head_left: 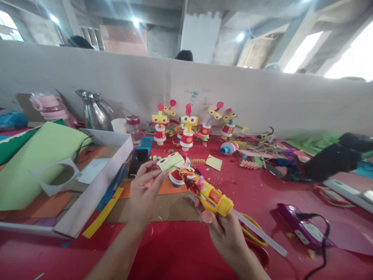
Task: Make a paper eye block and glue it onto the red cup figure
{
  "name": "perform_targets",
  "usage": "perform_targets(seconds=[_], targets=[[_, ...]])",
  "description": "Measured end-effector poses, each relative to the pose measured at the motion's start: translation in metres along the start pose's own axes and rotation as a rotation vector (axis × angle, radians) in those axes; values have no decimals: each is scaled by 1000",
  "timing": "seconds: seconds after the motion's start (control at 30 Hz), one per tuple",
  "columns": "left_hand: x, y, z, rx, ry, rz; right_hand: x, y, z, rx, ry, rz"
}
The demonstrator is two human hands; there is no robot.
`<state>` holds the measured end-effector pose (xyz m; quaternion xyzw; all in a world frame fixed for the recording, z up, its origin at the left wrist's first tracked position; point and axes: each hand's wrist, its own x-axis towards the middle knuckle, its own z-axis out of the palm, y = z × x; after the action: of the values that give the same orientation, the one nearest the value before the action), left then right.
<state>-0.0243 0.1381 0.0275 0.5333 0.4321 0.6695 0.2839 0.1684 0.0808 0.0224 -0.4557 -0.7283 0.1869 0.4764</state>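
My left hand [145, 186] pinches a pale yellow paper head [175, 158] with round paper eyes. In my right hand [221, 225] is a yellow hot glue gun [214, 196], a clear glue stick [259, 231] jutting from its rear. The gun's nozzle points up and left, close to the paper head; whether they touch I cannot tell. Just behind the nozzle lies a red and white paper cup body [176, 178], partly hidden by the gun, with an orange coiled paper arm [197, 161] beside it.
Several finished paper cup figures [186, 132] stand at the back, near a tipped paper cup [229, 148]. A white box [116, 151] of coloured paper is at left, a steel jug [94, 111] behind it. At right lie a purple corded device [304, 227] and craft scraps [262, 149].
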Motion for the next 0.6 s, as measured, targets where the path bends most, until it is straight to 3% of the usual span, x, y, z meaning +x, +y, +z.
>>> perform_targets(seconds=[0.6], targets=[[0, 4, 1, -18, 24, -17, -5, 5, -2, -57, 17, 70]])
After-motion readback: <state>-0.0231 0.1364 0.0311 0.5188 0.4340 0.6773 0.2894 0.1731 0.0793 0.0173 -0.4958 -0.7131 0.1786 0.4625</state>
